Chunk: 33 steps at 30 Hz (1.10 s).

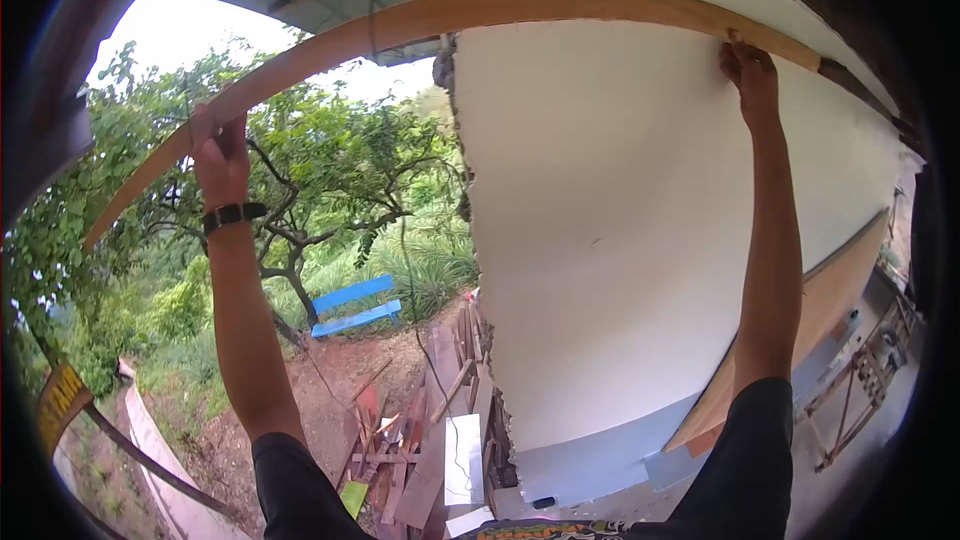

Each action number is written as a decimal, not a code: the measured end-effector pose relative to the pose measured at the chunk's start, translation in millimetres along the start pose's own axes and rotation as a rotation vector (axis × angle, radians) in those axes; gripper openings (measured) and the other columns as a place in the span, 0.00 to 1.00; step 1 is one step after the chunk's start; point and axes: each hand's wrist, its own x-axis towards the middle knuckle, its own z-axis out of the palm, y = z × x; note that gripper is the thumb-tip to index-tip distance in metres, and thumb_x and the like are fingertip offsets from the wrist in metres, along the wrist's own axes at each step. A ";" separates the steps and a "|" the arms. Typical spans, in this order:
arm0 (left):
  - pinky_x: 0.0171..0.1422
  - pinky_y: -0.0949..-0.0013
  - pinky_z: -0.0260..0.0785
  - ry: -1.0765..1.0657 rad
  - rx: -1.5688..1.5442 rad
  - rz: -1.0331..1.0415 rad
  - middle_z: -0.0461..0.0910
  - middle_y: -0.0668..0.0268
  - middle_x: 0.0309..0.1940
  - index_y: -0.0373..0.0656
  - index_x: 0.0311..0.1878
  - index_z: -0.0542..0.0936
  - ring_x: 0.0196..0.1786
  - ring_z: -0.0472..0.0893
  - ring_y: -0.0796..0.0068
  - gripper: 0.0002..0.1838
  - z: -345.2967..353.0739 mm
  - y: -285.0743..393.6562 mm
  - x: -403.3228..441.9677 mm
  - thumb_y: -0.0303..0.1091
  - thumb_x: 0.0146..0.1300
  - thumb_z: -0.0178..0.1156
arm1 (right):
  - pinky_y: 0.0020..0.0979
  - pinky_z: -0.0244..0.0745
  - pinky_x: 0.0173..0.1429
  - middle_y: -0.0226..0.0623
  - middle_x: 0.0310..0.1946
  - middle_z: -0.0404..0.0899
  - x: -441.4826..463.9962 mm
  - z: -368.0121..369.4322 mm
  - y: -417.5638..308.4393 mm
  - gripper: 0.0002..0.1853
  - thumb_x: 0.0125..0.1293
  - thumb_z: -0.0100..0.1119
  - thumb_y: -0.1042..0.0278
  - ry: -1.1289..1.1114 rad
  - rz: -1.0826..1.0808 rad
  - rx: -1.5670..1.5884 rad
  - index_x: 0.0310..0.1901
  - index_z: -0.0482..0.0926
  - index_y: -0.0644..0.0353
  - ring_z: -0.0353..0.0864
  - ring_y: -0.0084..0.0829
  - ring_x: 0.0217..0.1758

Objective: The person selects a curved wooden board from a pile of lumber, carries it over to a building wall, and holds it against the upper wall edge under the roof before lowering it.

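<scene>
A long wooden board [540, 2], bowed by the lens, spans the upper part of the view above my head. My left hand [220, 155], with a black watch [234, 215] on the wrist, is closed on its lower edge toward the left end. Farther right, my right hand [750, 75] has its fingers closed at the same board's lower edge, in front of the white wall [610, 210]. The board's left end reaches out past the wall toward the trees. Its right end meets a darker wooden piece [860, 90] under the roof.
Scrap wood [400, 460] lies piled on the ground below, beside the wall's rough broken edge. A blue bench [355, 306] stands near a tree [300, 230]. At the lower right, a plywood sheet [780, 350] leans on the wall near a wooden frame [865, 380].
</scene>
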 end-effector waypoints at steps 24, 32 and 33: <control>0.65 0.50 0.76 0.188 -0.159 -0.061 0.74 0.56 0.54 0.36 0.60 0.65 0.61 0.78 0.55 0.16 11.7 -0.6 -0.1 0.32 0.74 0.52 | 0.24 0.74 0.51 0.31 0.40 0.76 25.5 -20.6 26.2 0.22 0.71 0.60 0.51 -0.055 -0.035 0.012 0.53 0.77 0.64 0.75 0.19 0.44; 0.69 0.51 0.72 0.155 -0.074 -0.071 0.78 0.53 0.51 0.37 0.56 0.70 0.59 0.79 0.58 0.13 8.2 1.3 0.6 0.32 0.74 0.53 | 0.23 0.71 0.41 0.27 0.31 0.73 8.1 -11.3 3.7 0.19 0.67 0.65 0.51 -0.152 -0.013 0.048 0.41 0.76 0.60 0.72 0.19 0.34; 0.69 0.53 0.72 0.161 -0.053 -0.060 0.79 0.52 0.51 0.36 0.55 0.70 0.59 0.79 0.58 0.13 17.1 5.0 -2.7 0.32 0.74 0.53 | 0.23 0.72 0.42 0.27 0.31 0.74 13.6 -15.1 5.2 0.19 0.67 0.65 0.51 -0.183 0.001 0.016 0.41 0.76 0.60 0.73 0.19 0.34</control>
